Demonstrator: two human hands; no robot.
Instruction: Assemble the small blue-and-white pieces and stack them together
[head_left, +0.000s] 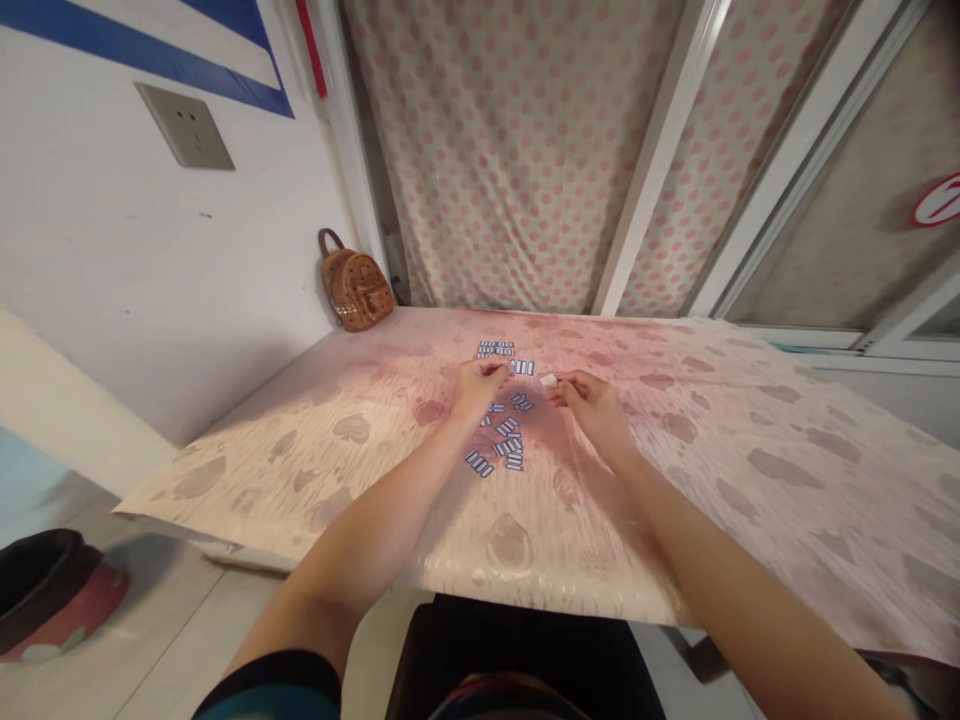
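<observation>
Cards seem pinched by the left hand for steadiness; right of them, the right hand grips a slip.

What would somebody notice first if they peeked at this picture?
Probably the left hand and right hand over the patterned tablecloth, the right one pinching a small white piece near a cluster of little blue-and-white pieces. Next, maybe the little brown backpack at the tablecloth's far left corner. Beyond the tablecloth hangs a big pink-dotted curtain.
</observation>
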